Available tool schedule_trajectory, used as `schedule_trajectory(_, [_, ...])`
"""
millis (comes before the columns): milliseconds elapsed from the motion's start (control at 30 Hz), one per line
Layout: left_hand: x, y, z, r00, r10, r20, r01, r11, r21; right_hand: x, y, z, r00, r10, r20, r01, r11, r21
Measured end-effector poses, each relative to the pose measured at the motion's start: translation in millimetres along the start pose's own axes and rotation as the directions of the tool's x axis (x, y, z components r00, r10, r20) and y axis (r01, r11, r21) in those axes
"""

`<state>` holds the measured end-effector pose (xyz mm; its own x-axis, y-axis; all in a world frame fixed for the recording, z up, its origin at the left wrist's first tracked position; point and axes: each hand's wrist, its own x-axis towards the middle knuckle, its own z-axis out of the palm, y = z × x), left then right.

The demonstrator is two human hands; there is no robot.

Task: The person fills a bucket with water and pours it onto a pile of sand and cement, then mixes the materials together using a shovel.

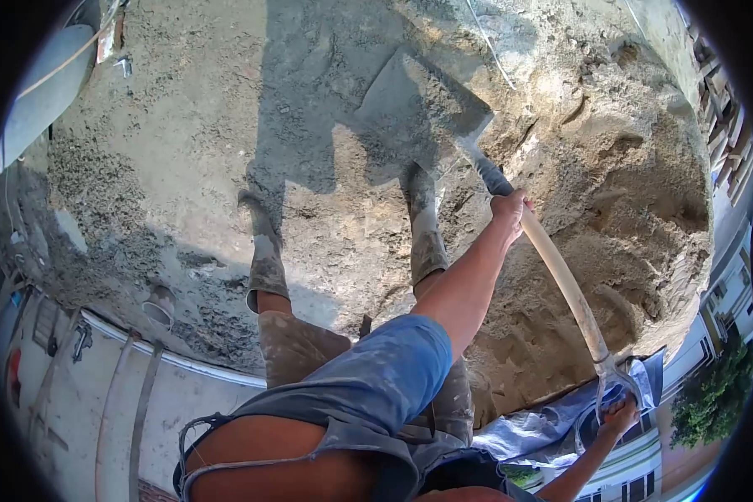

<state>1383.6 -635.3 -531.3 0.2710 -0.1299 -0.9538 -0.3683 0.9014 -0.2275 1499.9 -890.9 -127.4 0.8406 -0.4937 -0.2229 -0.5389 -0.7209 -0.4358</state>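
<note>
A long-handled shovel (565, 280) slants from the lower right up to the middle of the view. My left hand (510, 211) is wrapped round its shaft just above the blade socket. At the other end, my right hand (619, 415) is closed on the metal D-shaped grip. The broad blade (393, 96) lies close over the ground, partly in shadow, with greyish sandy material along its right side. Right beside the shaft rises a heap of brown sand (619, 201).
My muddy boots (427, 230) stand on rough, gritty ground (192, 125). A small bucket (159, 307) lies at the left. A blue-white tarp (527, 435) edges the sand at the lower right. Stacked wood (732, 138) is at the far right; poles (145, 402) cross the lower left.
</note>
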Motion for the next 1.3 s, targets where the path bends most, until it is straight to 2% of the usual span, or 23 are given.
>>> schedule_trajectory(67, [5.5,40.7,5.4,0.995,0.082,-0.053,-0.082,0.997,-0.005,-8.7,-23.9,39.1,0.997,0.043,0.067,-0.042,0.999,-0.013])
schedule_trajectory(133, [10.7,106.0,-22.6,0.98,0.197,0.0,-0.197,0.98,0.037,-49.2,-41.0,97.7,0.991,-0.03,0.127,0.037,0.998,-0.05])
schedule_trajectory(200, [-5.9,173.2,-52.3,0.98,0.2,0.001,-0.2,0.98,0.005,-99.9,-47.6,139.9,0.98,-0.073,0.187,0.08,0.996,-0.032])
schedule_trajectory(233, [-17.2,198.3,-67.3,0.959,0.284,-0.001,-0.284,0.959,0.02,-126.8,-47.8,152.3,0.964,-0.057,0.258,0.07,0.997,-0.04])
schedule_trajectory(267, [-17.4,225.2,-85.5,0.941,0.337,-0.033,-0.338,0.941,-0.001,-140.1,-22.8,155.2,0.929,-0.138,0.344,0.149,0.989,-0.004])
schedule_trajectory(300, [-20.7,251.8,-106.4,0.916,0.399,-0.039,-0.395,0.916,0.074,-180.3,-28.1,162.7,0.895,-0.197,0.4,0.208,0.978,0.017])
schedule_trajectory(333, [-37.5,280.2,-124.9,0.911,0.411,0.032,-0.411,0.9,0.145,-203.6,-22.0,164.0,0.856,-0.185,0.483,0.168,0.983,0.078])
schedule_trajectory(367, [-47.6,307.4,-146.1,0.921,0.387,-0.036,-0.376,0.911,0.172,-211.0,-0.5,158.1,0.715,-0.451,0.534,0.457,0.88,0.132])
schedule_trajectory(400, [-66.5,316.8,-153.2,0.901,0.43,-0.052,-0.416,0.892,0.175,-214.4,19.7,156.9,0.501,-0.663,0.556,0.69,0.694,0.206])
schedule_trajectory(467, [-83.4,316.9,-149.1,0.874,0.482,-0.067,-0.463,0.866,0.186,-203.8,30.1,155.6,0.523,-0.681,0.512,0.688,0.692,0.218])
schedule_trajectory(533, [-82.0,292.6,-133.4,0.924,0.382,-0.014,-0.382,0.923,-0.057,-172.9,26.4,153.8,0.509,-0.729,0.458,0.757,0.632,0.166])
schedule_trajectory(567, [-74.9,268.5,-114.6,0.918,0.387,-0.08,-0.387,0.922,0.019,-153.0,37.0,150.6,0.75,-0.429,0.504,0.421,0.897,0.137])
schedule_trajectory(600, [-50.3,250.6,-102.6,0.912,0.398,-0.102,-0.384,0.914,0.133,-144.8,14.7,150.8,0.825,-0.313,0.472,0.261,0.95,0.172])
schedule_trajectory(700, [-29.8,191.5,-28.8,0.939,0.333,-0.084,-0.319,0.937,0.144,-92.9,8.9,135.1,0.893,-0.305,0.33,0.265,0.951,0.161])
schedule_trajectory(733, [-16.0,185.2,-14.3,0.947,0.321,0.011,-0.318,0.934,0.166,-81.4,-4.2,131.6,0.91,-0.261,0.323,0.242,0.965,0.099])
schedule_trajectory(800, [14.8,186.1,7.0,0.935,0.347,-0.075,-0.336,0.932,0.134,-92.1,-58.9,151.0,0.965,-0.097,0.244,0.097,0.995,0.01])
schedule_trajectory(833, [20.9,196.0,-1.9,0.94,0.331,-0.086,-0.321,0.941,0.108,-67.3,-57.8,154.3,0.933,-0.149,0.328,0.14,0.989,0.051])
schedule_trajectory(933, [2.4,279.3,-8.8,0.907,0.397,-0.14,-0.404,0.914,-0.029,-114.0,-108.3,209.9,0.863,-0.299,0.408,0.309,0.95,0.042])
schedule_trajectory(967, [-18.2,323.7,-20.4,0.9,0.398,-0.176,-0.411,0.911,-0.042,-143.9,-124.5,227.0,0.855,-0.305,0.42,0.321,0.946,0.035])
schedule_trajectory(1033, [-44.6,393.0,-53.3,0.905,0.408,-0.122,-0.421,0.901,-0.106,-228.5,-154.8,259.6,0.824,-0.33,0.461,0.366,0.931,0.013])
schedule_trajectory(1067, [-63.2,429.6,-70.1,0.893,0.427,-0.141,-0.438,0.897,-0.06,-267.5,-167.2,275.7,0.81,-0.347,0.473,0.383,0.923,0.021])
schedule_trajectory(1267, [-119.5,645.5,-245.0,0.855,0.512,-0.085,-0.515,0.857,-0.018,-515.6,-183.6,341.2,0.515,-0.442,0.734,0.512,0.846,0.15])
schedule_trajectory(1300, [-146.8,677.0,-278.4,0.865,0.495,-0.077,-0.481,0.864,0.148,-554.8,-173.0,342.1,0.439,-0.431,0.789,0.492,0.849,0.19])
